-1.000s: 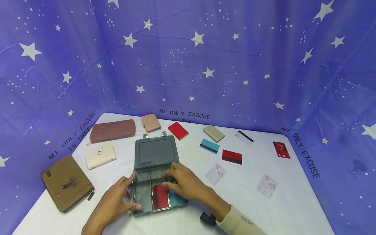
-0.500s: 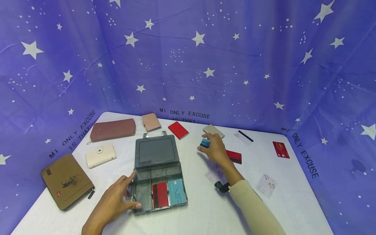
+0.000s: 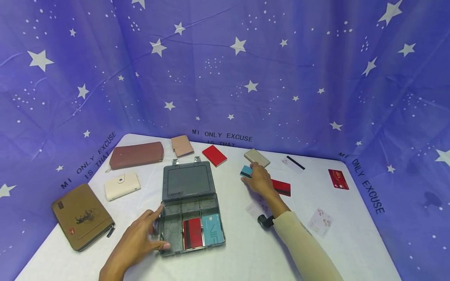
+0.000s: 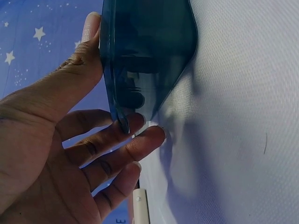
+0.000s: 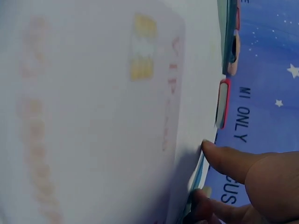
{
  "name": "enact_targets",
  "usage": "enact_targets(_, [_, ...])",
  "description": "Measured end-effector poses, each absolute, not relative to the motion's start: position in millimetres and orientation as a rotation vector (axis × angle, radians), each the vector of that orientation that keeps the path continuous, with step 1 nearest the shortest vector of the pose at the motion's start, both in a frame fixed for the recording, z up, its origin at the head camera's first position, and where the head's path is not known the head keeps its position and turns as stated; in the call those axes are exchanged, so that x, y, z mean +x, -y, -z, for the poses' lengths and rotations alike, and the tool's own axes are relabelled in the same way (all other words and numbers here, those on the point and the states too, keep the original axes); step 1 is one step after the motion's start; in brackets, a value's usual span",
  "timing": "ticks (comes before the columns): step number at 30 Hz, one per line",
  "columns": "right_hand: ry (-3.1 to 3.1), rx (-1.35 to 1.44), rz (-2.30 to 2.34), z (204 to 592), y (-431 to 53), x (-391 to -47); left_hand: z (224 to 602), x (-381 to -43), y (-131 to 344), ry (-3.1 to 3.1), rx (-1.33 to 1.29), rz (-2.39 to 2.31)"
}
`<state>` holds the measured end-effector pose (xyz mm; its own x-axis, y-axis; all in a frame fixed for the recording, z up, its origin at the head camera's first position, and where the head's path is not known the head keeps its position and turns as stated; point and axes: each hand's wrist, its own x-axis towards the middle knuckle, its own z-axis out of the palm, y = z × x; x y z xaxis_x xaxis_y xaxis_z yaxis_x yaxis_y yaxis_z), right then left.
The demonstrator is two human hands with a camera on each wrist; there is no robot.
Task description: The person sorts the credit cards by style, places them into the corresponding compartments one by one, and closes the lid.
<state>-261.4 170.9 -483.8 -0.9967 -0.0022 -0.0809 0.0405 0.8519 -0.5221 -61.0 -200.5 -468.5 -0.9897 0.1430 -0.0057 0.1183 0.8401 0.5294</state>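
A grey see-through plastic box (image 3: 171,234) with compartments stands with its lid (image 3: 188,180) folded back. My left hand (image 3: 138,238) holds its left side, thumb at the front corner and fingers along the wall; the left wrist view shows the thumb (image 4: 84,60) against the box (image 4: 145,46). Inside lie a red card (image 3: 192,233) with a dark stripe and a blue VIP card (image 3: 212,229). At the right, my right hand (image 3: 261,179) pinches another blue card (image 3: 245,171) lying on the table, thumb and finger at opposite edges; the hand hides its right part.
Right of the box lie a striped red card (image 3: 282,188), pale cards (image 3: 320,221) and a red VIP card (image 3: 338,179). A gold case (image 3: 256,157) sits behind the right hand. Several wallets, such as a brown zip one (image 3: 84,216), lie at left and back.
My right hand has left the box and moved right to the blue card, its fingers drawing in around it. The blue VIP card inside the box is uncovered. My left hand stays put.
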Motion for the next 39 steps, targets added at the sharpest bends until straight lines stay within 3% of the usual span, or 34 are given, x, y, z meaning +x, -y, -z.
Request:
enact_targets(9, [-2.937,-0.015,0.810,478,-172,-251,470,-60,199,-2.971,0.208,-0.833])
enact_targets(16, [-2.958,-0.284,1.229,463,-158,-230,467,-60,199,-2.974,0.204,-0.829])
enact_targets(28, [-2.440,-0.618,1.701,443,-98,-172,466,-62,201,-2.982,0.219,-0.830])
enact_targets(39, [-2.213,-0.732,1.574,457,-36,-134,467,-63,201,-2.966,0.213,-0.838])
